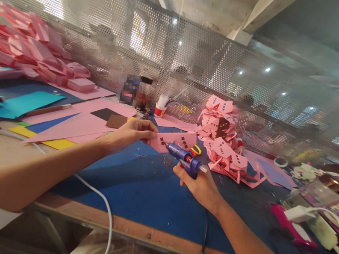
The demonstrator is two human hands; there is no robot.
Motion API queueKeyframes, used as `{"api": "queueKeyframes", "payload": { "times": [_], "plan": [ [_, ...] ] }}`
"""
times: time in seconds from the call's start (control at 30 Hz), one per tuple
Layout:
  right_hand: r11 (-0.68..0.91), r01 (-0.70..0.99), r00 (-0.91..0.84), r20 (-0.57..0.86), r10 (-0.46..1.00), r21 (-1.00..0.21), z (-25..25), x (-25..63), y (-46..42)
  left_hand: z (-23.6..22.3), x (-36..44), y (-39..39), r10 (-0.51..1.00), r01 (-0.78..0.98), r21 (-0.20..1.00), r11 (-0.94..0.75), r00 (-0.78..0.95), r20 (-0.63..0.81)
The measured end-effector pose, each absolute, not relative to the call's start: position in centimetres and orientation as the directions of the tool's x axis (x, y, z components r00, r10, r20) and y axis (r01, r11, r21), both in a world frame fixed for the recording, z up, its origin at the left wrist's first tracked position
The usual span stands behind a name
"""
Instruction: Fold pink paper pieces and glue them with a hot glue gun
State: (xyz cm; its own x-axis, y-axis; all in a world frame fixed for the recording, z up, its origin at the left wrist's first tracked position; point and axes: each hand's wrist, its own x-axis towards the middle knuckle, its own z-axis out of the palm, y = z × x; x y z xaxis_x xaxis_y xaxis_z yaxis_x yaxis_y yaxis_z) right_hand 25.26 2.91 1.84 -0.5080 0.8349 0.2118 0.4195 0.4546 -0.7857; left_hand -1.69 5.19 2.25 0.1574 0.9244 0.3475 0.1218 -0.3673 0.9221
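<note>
Between thumb and fingers, my left hand (137, 134) pinches the left end of a pink paper strip (174, 140) with small dark squares on it. My right hand (201, 186) is wrapped round a blue glue gun (185, 159). The gun's nozzle points left at the strip, close to one of the dark squares; whether it touches cannot be made out. A clear glue stick pokes out of the gun's back end. Behind the gun lie yellow-handled scissors (196, 149), partly hidden. Pink folded papers with dark squares (227, 158) are heaped just beyond my right hand.
Pink paper boxes (30, 45) are piled at the far left. Coloured sheets (59, 126) spread across the table's left side. A jar (143, 94) and a red-white cup (160, 109) stand by the mesh screen (157, 47). A pink phone (292, 225) and white cables lie right.
</note>
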Motion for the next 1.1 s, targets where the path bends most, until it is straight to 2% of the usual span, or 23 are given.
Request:
{"api": "queueKeyframes", "payload": {
  "times": [1.1],
  "plan": [
    [0.482, 0.425, -0.527, 0.223, 0.82, -0.766, 1.84, 25.27, 2.76, 2.18, -1.86, 5.36, 0.933, 0.138, 0.925, -0.354, 0.121, 0.339]
  ]
}}
